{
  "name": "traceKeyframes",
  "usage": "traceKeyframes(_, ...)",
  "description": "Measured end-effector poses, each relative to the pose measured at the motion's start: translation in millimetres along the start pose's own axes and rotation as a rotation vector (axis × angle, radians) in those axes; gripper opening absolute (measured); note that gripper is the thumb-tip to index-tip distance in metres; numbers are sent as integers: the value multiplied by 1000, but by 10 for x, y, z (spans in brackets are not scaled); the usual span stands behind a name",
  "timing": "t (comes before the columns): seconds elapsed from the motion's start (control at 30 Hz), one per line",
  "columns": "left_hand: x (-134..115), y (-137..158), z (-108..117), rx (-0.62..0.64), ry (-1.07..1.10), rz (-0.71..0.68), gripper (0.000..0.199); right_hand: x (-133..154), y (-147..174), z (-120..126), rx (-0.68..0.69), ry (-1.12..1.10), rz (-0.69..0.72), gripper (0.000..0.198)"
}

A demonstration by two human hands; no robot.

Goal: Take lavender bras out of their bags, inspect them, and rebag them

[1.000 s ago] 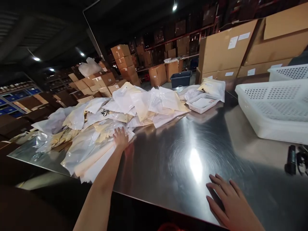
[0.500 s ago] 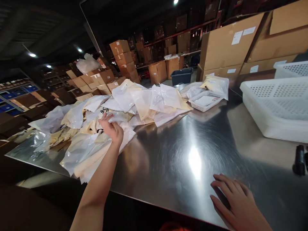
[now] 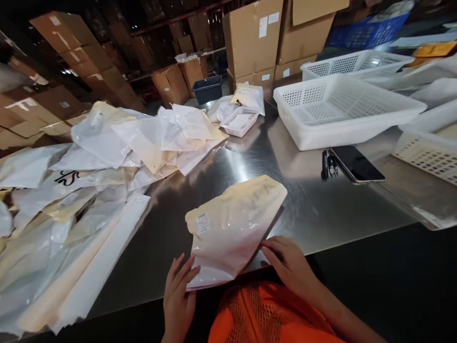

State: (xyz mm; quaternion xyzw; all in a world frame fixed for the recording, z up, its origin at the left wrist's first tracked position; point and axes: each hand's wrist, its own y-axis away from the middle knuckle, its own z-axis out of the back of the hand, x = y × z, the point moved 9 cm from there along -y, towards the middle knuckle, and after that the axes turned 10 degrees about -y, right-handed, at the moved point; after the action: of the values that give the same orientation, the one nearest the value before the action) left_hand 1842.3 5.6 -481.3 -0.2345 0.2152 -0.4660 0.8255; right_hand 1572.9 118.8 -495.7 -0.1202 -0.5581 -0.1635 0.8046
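A clear plastic bag (image 3: 232, 224) with pale, cream-coloured contents lies slanted on the steel table in front of me, a small barcode label near its left edge. My left hand (image 3: 180, 290) is at the bag's lower left corner, fingers stretched out and touching its edge. At the lower right edge, my right hand (image 3: 285, 262) has thumb and fingers closed together on the bag's rim. A heap of similar plastic bags (image 3: 103, 138) covers the table's left side.
Across the table stand a small white basket (image 3: 241, 123) and a large white perforated basket (image 3: 342, 109). A phone (image 3: 357, 163) and black pens (image 3: 325, 165) lie at the right. Stacked cardboard boxes (image 3: 253, 43) rise behind.
My view has swung right and down. A plastic bag now lies before me. My left hand has left the heap for this bag, and my right hand has come to its right edge.
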Motion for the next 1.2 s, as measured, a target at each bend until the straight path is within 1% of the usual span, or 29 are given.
traceKeyframes(0.07,37,81,26,27,9,58,33,27,33,-232,94,-309,-111,33)
traceKeyframes(0.13,34,94,46,30,42,114,27,67,30,-502,178,-737,-227,39)
traceKeyframes(0.2,7,58,50,17,98,162,21,104,-7,-752,213,-1138,-348,45)
traceKeyframes(0.23,-14,28,46,8,131,178,20,112,-47,-834,194,-1279,-388,47)
traceKeyframes(0.27,-36,-5,40,0,159,190,20,99,-104,-868,138,-1370,-407,49)
traceKeyframes(0.3,-63,-39,32,-6,177,193,22,58,-174,-842,35,-1415,-400,52)
traceKeyframes(0.33,-89,-69,17,-4,179,190,23,-14,-243,-753,-108,-1425,-376,55)
traceKeyframes(0.4,-107,-105,-14,0,153,191,24,-216,-326,-426,-455,-1374,-302,61)
traceKeyframes(0.47,-50,-101,-41,-5,112,219,23,-404,-321,21,-767,-1252,-187,64)
traceKeyframes(0.5,7,-87,-51,-8,87,246,23,-473,-300,251,-876,-1174,-125,64)
traceKeyframes(0.53,80,-67,-61,-6,60,279,23,-528,-283,459,-938,-1098,-74,64)
traceKeyframes(0.57,156,-46,-68,-2,34,310,24,-575,-277,628,-951,-1034,-47,63)
traceKeyframes(0.63,303,-4,-71,17,-4,371,25,-665,-280,826,-868,-948,-77,61)
traceKeyframes(0.7,416,38,-54,28,4,429,27,-718,-211,906,-798,-856,-127,59)
traceKeyframes(0.73,450,60,-44,29,32,454,29,-710,-130,942,-814,-781,-118,58)
traceKeyframes(0.77,471,85,-46,34,89,478,32,-674,-22,981,-862,-687,-85,57)
traceKeyframes(0.83,478,146,-89,36,313,535,45,-543,217,1016,-965,-474,9,53)
traceKeyframes(0.87,485,189,-112,12,450,584,53,-478,310,1002,-979,-368,35,52)
traceKeyframes(0.9,510,246,-119,-43,567,655,59,-429,370,978,-959,-266,36,52)
traceKeyframes(0.93,547,316,-101,-134,651,736,59,-396,395,953,-911,-165,19,53)
traceKeyframes(0.97,588,404,-50,-258,686,818,51,-376,391,933,-842,-64,-6,55)
traceKeyframes(1.0,608,494,21,-384,683,882,39,-359,370,926,-771,37,-28,56)
traceKeyframes(1.03,592,564,89,-481,669,916,25,-345,332,925,-696,136,-45,56)
traceKeyframes(1.07,538,596,140,-534,667,915,14,-333,281,923,-619,225,-57,54)
traceKeyframes(1.1,451,588,147,-519,686,899,11,-328,222,916,-541,301,-72,51)
traceKeyframes(1.13,339,556,88,-425,729,897,16,-331,164,905,-469,368,-95,49)
traceKeyframes(1.17,195,523,-41,-270,801,918,22,-339,111,892,-407,429,-127,49)
traceKeyframes(1.2,8,509,-233,-69,905,963,30,-348,63,879,-359,482,-164,47)
